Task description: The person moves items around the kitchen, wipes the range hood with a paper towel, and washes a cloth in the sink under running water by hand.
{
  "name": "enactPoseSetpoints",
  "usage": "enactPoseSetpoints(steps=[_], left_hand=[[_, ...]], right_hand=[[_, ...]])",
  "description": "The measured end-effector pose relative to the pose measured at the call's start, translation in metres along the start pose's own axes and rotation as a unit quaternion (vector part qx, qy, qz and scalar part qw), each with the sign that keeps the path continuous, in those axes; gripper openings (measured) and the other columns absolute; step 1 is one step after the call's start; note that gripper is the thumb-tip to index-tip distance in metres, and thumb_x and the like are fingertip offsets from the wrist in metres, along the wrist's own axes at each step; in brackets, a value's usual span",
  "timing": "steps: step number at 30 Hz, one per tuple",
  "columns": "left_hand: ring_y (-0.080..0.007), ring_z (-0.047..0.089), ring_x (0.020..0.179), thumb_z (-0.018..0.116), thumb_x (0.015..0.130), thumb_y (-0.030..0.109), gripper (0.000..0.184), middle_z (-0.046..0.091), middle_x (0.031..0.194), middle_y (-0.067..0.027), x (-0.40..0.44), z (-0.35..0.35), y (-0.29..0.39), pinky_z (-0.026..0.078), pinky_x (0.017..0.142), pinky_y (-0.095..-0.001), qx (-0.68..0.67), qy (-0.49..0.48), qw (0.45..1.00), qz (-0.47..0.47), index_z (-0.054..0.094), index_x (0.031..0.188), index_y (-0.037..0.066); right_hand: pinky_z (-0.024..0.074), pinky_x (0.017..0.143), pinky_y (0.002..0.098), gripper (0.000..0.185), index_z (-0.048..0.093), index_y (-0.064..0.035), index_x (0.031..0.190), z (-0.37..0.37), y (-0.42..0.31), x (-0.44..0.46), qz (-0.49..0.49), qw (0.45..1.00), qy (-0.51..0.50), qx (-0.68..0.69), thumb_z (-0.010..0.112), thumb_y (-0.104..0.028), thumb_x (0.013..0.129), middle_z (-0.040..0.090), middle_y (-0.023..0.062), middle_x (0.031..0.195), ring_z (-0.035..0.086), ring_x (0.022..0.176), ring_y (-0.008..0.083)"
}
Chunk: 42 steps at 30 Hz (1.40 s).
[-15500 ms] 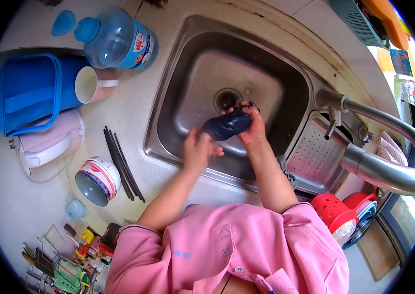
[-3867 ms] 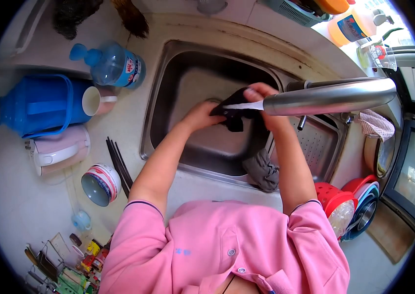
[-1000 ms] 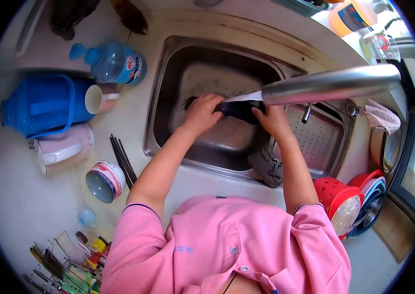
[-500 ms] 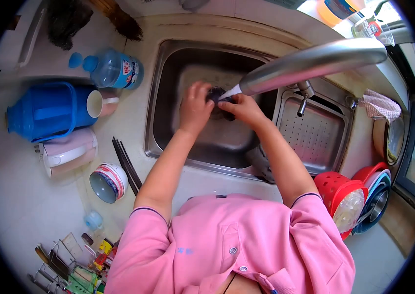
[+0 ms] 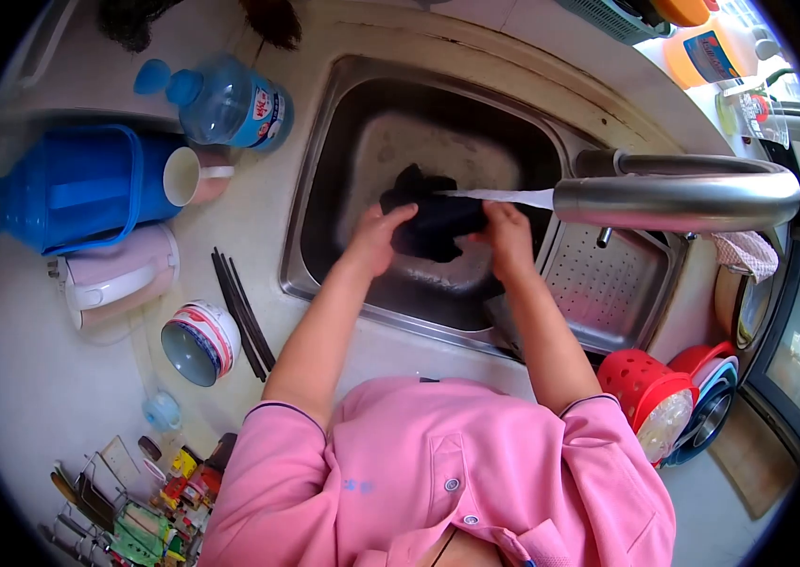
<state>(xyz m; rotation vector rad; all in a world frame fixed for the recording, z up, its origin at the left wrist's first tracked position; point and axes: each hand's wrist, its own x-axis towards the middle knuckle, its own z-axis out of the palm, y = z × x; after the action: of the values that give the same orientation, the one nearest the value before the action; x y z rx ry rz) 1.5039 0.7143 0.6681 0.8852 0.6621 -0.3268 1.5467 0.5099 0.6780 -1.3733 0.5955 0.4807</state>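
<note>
A wet-looking, nearly black piece of cloth (image 5: 442, 217) is stretched between my two hands inside the steel sink (image 5: 298, 274). My left hand (image 5: 376, 238) grips its left end, with the thumb on top. At the right end, my right hand (image 5: 510, 231) pinches the fabric between thumb and fingers. A stream of water from the faucet (image 5: 674, 203) runs in from the right onto the cloth. Part of the cloth hangs down toward the sink bottom; exactly what kind of item it is cannot be made out.
To the left stand a water bottle (image 5: 239, 104), a blue thermos (image 5: 78, 189), a mug (image 5: 197, 175), a pink kettle (image 5: 121, 274), a bowl (image 5: 199, 345) and dark chopsticks (image 5: 241, 317). A drainboard (image 5: 598, 283) and red basket (image 5: 641, 387) are on the right.
The dark cloth, bunched between my hands before, is now spread out wider. My hands have moved apart, the right one toward the right. The view has shifted, and the faucet appears farther right.
</note>
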Motion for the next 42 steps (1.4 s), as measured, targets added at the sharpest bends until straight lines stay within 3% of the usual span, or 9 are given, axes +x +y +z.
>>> enactPoseSetpoints(steps=[9,12,16,20,22,29,35,37,42], left_hand=[[-0.0119,0.062,0.089,0.072,0.083,0.018,0.025,0.069,0.096,-0.0057,0.015,-0.002,0.082,0.048,0.08,-0.0258,0.048,0.056,0.979,0.19,0.068,0.099,0.0],[-0.0187,0.065,0.09,0.068,0.085,0.029,0.03,0.071,0.096,-0.0106,0.044,-0.033,0.035,0.05,0.081,-0.0327,0.152,0.174,0.96,0.156,0.07,0.095,0.001],[-0.0285,0.068,0.088,0.07,0.081,0.035,0.036,0.068,0.089,-0.0232,0.063,-0.092,-0.042,0.05,0.075,-0.0387,0.691,0.115,0.713,0.007,0.072,0.091,0.001],[-0.031,0.067,0.096,0.066,0.083,0.033,0.035,0.068,0.097,-0.0229,0.079,-0.069,0.006,0.049,0.077,-0.0376,0.535,0.133,0.829,0.093,0.071,0.097,0.001],[-0.0312,0.066,0.096,0.067,0.081,0.031,0.036,0.067,0.1,-0.0223,0.09,-0.053,0.03,0.049,0.08,-0.0367,0.312,0.193,0.918,0.152,0.07,0.101,0.001],[-0.0214,0.065,0.085,0.069,0.08,0.022,0.023,0.069,0.083,-0.0103,0.084,-0.087,-0.031,0.048,0.077,-0.0341,0.577,0.139,0.804,0.012,0.067,0.088,0.0],[-0.0223,0.062,0.081,0.065,0.087,0.028,0.028,0.066,0.085,-0.0123,0.089,-0.041,0.019,0.045,0.08,-0.0322,0.286,0.233,0.885,0.283,0.063,0.091,0.0],[-0.0395,0.062,0.102,0.059,0.089,0.033,0.039,0.066,0.102,-0.0239,0.088,-0.071,-0.026,0.046,0.091,-0.0422,0.593,0.187,0.774,0.12,0.06,0.108,-0.002],[-0.041,0.062,0.1,0.057,0.09,0.036,0.04,0.064,0.103,-0.0269,0.091,-0.099,-0.024,0.048,0.083,-0.045,0.618,0.16,0.77,0.003,0.065,0.105,0.0]], right_hand=[[0.0413,0.056,0.0307,0.025,0.051,-0.0153,0.071,-0.01,-0.07,0.013,-0.158,0.977,0.024,0.141,0.067,-0.023,0.089,0.049,-0.004,0.065,0.049,0.061,0.0112],[0.0476,0.065,0.0383,0.014,0.06,-0.0098,0.079,-0.037,0.017,0.058,-0.275,0.944,0.076,-0.166,0.063,-0.02,0.088,0.06,0.0064,0.069,0.06,0.068,0.0222],[0.0463,0.082,0.041,0.019,0.059,-0.0028,0.1,-0.047,0.112,0.048,-0.047,0.782,-0.061,-0.618,0.055,-0.018,0.089,0.06,0.0179,0.096,0.059,0.092,0.0319],[0.0438,0.097,0.0386,0.031,0.058,0.0011,0.118,-0.07,0.115,0.128,-0.097,0.736,0.031,-0.67,0.05,-0.015,0.092,0.061,0.0236,0.117,0.059,0.109,0.035],[0.0454,0.09,0.0315,0.024,0.061,-0.0019,0.112,-0.018,0.014,0.095,-0.27,0.945,0.111,-0.149,0.057,-0.006,0.088,0.065,0.0106,0.106,0.06,0.099,0.0196],[0.0501,0.082,0.0349,0.02,0.069,-0.0059,0.099,-0.059,0.099,0.086,-0.127,0.742,-0.103,-0.649,0.058,-0.005,0.082,0.069,0.0158,0.092,0.065,0.092,0.0203],[0.0505,0.085,0.0431,0.024,0.065,-0.008,0.107,-0.023,0.012,0.104,-0.32,0.916,0.126,-0.207,0.054,-0.011,0.085,0.067,0.0192,0.102,0.063,0.099,0.0395],[0.047,0.094,0.0379,0.028,0.065,-0.0055,0.111,-0.068,0.109,0.108,-0.167,0.703,-0.078,-0.687,0.05,-0.005,0.087,0.062,0.0241,0.115,0.059,0.11,0.0329],[0.0514,0.081,0.0448,0.026,0.065,-0.0046,0.103,-0.053,0.082,0.093,-0.19,0.655,-0.072,-0.728,0.048,-0.001,0.084,0.067,0.0211,0.096,0.066,0.092,0.0371]])
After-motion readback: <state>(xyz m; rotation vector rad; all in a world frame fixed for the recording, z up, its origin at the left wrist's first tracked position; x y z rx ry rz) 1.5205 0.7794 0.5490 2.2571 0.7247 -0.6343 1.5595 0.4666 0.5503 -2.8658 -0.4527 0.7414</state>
